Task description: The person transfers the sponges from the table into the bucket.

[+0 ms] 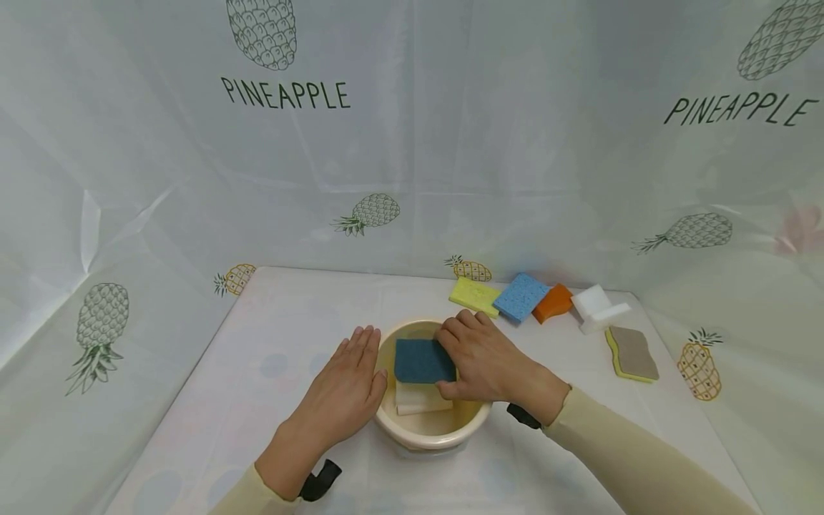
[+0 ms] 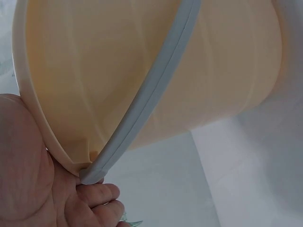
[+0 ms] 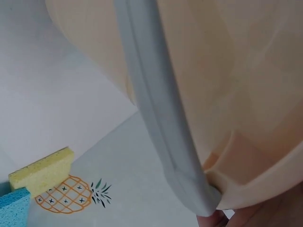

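Note:
A cream plastic bucket [image 1: 433,438] stands in front of me, its grey handle [image 2: 142,99] hanging down the outside. Inside it, a dark teal scouring sponge [image 1: 421,360] lies over a white block [image 1: 421,400]. My left hand [image 1: 337,390] lies along the left rim with its fingers straight; in the left wrist view the palm is against the rim beside the handle's end. My right hand [image 1: 483,357] grips the right rim, thumb over the inside next to the sponge and fingers bent outside. Its fingertips [image 3: 212,220] show below the handle's joint in the right wrist view.
Along the back right of the table [image 1: 277,315] lie a yellow sponge [image 1: 475,295], a blue sponge [image 1: 521,297], an orange sponge [image 1: 552,303] and white pieces [image 1: 595,306]. Farther right is a grey-and-yellow sponge [image 1: 632,352]. A pineapple-print sheet [image 1: 412,143] hangs behind.

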Motion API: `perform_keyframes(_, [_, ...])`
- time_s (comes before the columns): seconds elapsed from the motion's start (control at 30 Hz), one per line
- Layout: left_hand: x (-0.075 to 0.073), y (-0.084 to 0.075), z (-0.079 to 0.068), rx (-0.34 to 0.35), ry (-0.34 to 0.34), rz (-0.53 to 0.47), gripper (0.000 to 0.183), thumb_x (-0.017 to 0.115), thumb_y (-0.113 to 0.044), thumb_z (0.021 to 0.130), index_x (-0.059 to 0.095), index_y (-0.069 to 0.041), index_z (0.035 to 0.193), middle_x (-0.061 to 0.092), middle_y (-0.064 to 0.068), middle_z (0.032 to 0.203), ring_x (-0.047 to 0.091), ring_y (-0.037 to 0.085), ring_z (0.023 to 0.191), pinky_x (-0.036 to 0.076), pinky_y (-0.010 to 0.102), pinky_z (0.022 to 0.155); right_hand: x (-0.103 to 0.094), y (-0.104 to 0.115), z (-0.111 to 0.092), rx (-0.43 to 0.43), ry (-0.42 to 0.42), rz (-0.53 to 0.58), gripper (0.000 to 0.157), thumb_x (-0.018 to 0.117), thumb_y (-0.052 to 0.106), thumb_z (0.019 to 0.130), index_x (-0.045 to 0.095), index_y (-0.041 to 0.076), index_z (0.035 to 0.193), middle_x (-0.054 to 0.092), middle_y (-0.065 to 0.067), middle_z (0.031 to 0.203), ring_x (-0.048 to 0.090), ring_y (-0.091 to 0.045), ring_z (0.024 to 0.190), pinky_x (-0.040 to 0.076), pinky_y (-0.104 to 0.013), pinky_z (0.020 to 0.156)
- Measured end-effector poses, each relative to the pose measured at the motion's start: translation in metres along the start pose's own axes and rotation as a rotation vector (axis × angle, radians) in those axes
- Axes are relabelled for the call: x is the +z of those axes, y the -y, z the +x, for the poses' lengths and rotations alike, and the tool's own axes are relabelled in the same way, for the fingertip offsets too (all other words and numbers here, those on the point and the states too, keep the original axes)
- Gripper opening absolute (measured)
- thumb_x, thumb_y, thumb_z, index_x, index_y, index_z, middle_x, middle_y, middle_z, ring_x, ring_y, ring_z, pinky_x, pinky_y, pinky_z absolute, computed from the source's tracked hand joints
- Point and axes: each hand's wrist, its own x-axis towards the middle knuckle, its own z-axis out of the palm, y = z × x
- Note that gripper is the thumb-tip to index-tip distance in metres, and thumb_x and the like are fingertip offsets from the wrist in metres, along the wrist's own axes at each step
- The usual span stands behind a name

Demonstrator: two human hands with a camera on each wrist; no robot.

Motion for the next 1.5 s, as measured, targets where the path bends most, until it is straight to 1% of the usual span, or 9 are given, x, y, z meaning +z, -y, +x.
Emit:
perform_keyframes(0.47, [0.002, 0.001, -0.001, 0.008, -0.018, 0.002, 0.064, 0.045, -0.032, 0.112, 0.033, 0.006, 0.162, 0.034, 0.024, 0.168, 0.029, 0.037, 0.16, 0.027, 0.053, 0.13, -0.001, 0.002, -0.001, -0.008, 0.018, -0.049, 0.07, 0.075, 0.066, 0.084, 0.068, 0.012, 0.127, 0.065, -0.004, 0.121, 0.051, -0.023, 0.106, 0.039, -0.038, 0.085])
perform_keyframes(0.67, [0.001, 0.001, -0.001, 0.016, -0.027, 0.002, 0.064, 0.045, -0.032, 0.112, 0.034, 0.006, 0.162, 0.035, 0.025, 0.168, 0.028, 0.036, 0.16, 0.028, 0.053, 0.129, -0.001, 0.003, -0.002, -0.002, 0.027, -0.039, 0.069, 0.079, 0.065, 0.084, 0.07, 0.012, 0.126, 0.065, -0.003, 0.119, 0.05, -0.024, 0.108, 0.039, -0.039, 0.086])
perform_keyframes(0.8, [0.001, 0.001, 0.0, 0.018, -0.024, -0.001, 0.064, 0.046, -0.032, 0.112, 0.034, 0.007, 0.161, 0.035, 0.025, 0.167, 0.028, 0.036, 0.16, 0.028, 0.053, 0.13, 0.0, 0.002, -0.004, 0.005, 0.005, -0.03, 0.065, 0.077, 0.063, 0.086, 0.071, 0.012, 0.126, 0.066, -0.003, 0.118, 0.05, -0.023, 0.107, 0.039, -0.039, 0.086])
perform_keyframes(0.93, [0.0, 0.001, 0.0, 0.016, -0.019, -0.007, 0.064, 0.046, -0.032, 0.112, 0.033, 0.007, 0.162, 0.034, 0.025, 0.168, 0.028, 0.036, 0.16, 0.028, 0.053, 0.13, 0.001, 0.001, -0.007, 0.017, -0.053, -0.03, 0.057, 0.074, 0.059, 0.091, 0.072, 0.012, 0.123, 0.066, -0.003, 0.115, 0.049, -0.023, 0.104, 0.04, -0.038, 0.085])
perform_keyframes(1.03, [0.0, 0.001, -0.001, 0.018, -0.029, -0.011, 0.064, 0.046, -0.031, 0.112, 0.033, 0.007, 0.161, 0.034, 0.025, 0.168, 0.029, 0.037, 0.159, 0.028, 0.054, 0.129, 0.001, 0.001, -0.01, 0.048, -0.104, -0.023, 0.05, 0.07, 0.054, 0.095, 0.072, 0.011, 0.121, 0.066, -0.003, 0.114, 0.05, -0.023, 0.104, 0.04, -0.037, 0.083])
perform_keyframes(1.1, [0.0, 0.001, -0.001, 0.021, -0.035, -0.011, 0.064, 0.046, -0.031, 0.112, 0.034, 0.007, 0.161, 0.034, 0.025, 0.168, 0.03, 0.038, 0.159, 0.029, 0.054, 0.129, 0.0, 0.0, -0.013, 0.075, -0.145, -0.025, 0.047, 0.069, 0.05, 0.096, 0.072, 0.01, 0.12, 0.066, -0.004, 0.113, 0.052, -0.024, 0.104, 0.041, -0.037, 0.082])
perform_keyframes(1.2, [0.0, 0.001, -0.001, 0.021, -0.038, -0.015, 0.064, 0.046, -0.031, 0.112, 0.034, 0.007, 0.161, 0.034, 0.025, 0.168, 0.029, 0.038, 0.159, 0.029, 0.054, 0.129, 0.002, -0.003, -0.017, 0.109, -0.221, -0.044, 0.043, 0.07, 0.045, 0.096, 0.072, 0.007, 0.117, 0.066, -0.007, 0.113, 0.054, -0.027, 0.104, 0.044, -0.039, 0.082])
perform_keyframes(1.37, [-0.001, 0.0, -0.002, 0.016, -0.035, -0.029, 0.063, 0.046, -0.03, 0.111, 0.033, 0.007, 0.161, 0.034, 0.025, 0.168, 0.029, 0.039, 0.159, 0.028, 0.055, 0.129, 0.007, -0.017, -0.025, 0.137, -0.376, -0.083, 0.038, 0.07, 0.036, 0.094, 0.07, 0.002, 0.111, 0.067, -0.013, 0.107, 0.057, -0.033, 0.096, 0.046, -0.043, 0.075])
perform_keyframes(1.5, [-0.001, 0.0, -0.002, 0.01, -0.026, -0.029, 0.064, 0.046, -0.031, 0.112, 0.032, 0.006, 0.162, 0.033, 0.024, 0.169, 0.028, 0.038, 0.159, 0.028, 0.054, 0.13, 0.009, -0.029, -0.034, 0.169, -0.444, -0.094, 0.04, 0.071, 0.036, 0.093, 0.069, 0.0, 0.109, 0.067, -0.016, 0.103, 0.057, -0.037, 0.092, 0.047, -0.046, 0.073])
